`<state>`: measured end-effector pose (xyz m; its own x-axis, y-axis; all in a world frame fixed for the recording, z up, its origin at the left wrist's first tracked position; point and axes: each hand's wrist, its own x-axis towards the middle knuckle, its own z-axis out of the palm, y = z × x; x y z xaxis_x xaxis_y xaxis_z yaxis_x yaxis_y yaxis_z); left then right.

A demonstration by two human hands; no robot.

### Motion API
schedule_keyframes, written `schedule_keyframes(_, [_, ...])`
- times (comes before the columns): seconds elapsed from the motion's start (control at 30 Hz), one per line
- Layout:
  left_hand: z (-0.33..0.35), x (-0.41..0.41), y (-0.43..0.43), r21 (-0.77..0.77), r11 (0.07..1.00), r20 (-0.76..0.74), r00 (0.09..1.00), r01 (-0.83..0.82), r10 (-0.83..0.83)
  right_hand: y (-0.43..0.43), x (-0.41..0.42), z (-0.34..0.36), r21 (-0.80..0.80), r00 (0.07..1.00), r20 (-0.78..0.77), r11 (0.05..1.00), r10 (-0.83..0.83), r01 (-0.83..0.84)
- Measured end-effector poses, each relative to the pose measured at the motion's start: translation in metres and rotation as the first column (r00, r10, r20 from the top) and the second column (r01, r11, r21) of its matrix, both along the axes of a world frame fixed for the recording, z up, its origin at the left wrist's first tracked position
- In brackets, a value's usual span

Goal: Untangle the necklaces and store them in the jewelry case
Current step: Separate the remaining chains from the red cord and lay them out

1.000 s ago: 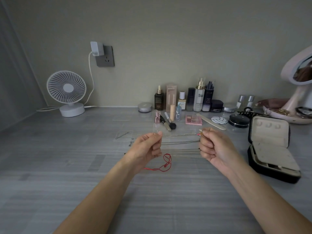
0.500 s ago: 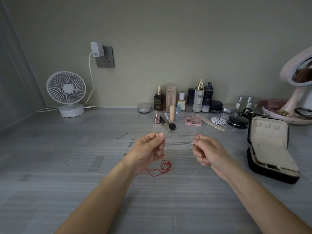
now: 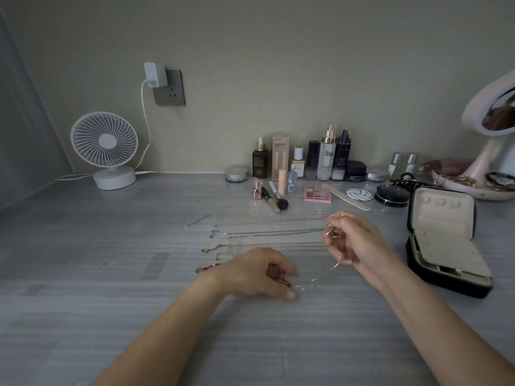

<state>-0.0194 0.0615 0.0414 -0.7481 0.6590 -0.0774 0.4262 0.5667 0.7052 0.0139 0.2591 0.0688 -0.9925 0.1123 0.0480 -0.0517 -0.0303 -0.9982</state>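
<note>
Left grip (image 3: 256, 274) holds one red cord (image 3: 282, 279); right grip (image 3: 356, 240) pinches one thin chain (image 3: 320, 277); three laid chains (image 3: 267, 220).

L hand (image 3: 259, 271) low, fingers curled; R hand (image 3: 358, 242) raised, pinching.

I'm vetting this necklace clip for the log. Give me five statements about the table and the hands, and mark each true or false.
1. The jewelry case is open. True.
2. The fan stands right of the cosmetics. False: it stands far to their left, by the wall.
3. A thin chain runs between the left hand and the right hand. True.
4. No necklace lies on the table. False: several laid-out chains lie in rows beyond the hands.
5. The red cord necklace is in the right hand. False: it is in the left hand's fingers.
</note>
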Motion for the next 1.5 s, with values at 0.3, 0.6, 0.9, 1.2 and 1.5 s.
schedule_keyframes(0.3, [-0.001,-0.010,-0.003,0.186,0.969,0.089,0.985,-0.162,0.147,0.001,0.004,0.004,0.102,1.000,-0.004,0.994,-0.031,0.031])
schedule_keyframes(0.6, [0.003,-0.010,-0.003,0.389,0.892,0.253,0.958,-0.229,0.135,-0.017,-0.001,-0.022,0.561,0.994,0.007,0.822,0.111,-0.095])
schedule_keyframes(0.9, [0.005,-0.009,-0.003,0.417,0.864,0.276,0.945,-0.283,0.176,-0.026,-0.004,-0.038,0.706,0.980,-0.097,0.706,0.173,-0.055])
schedule_keyframes(1.2, [0.007,-0.005,0.000,0.387,0.856,0.349,0.914,-0.343,0.208,-0.024,-0.003,-0.037,0.680,0.981,-0.129,0.733,0.147,-0.020])
schedule_keyframes(1.5, [0.010,-0.003,0.000,0.337,0.858,0.343,0.899,-0.388,0.272,-0.030,-0.004,-0.040,0.645,0.977,-0.168,0.764,0.131,0.009])
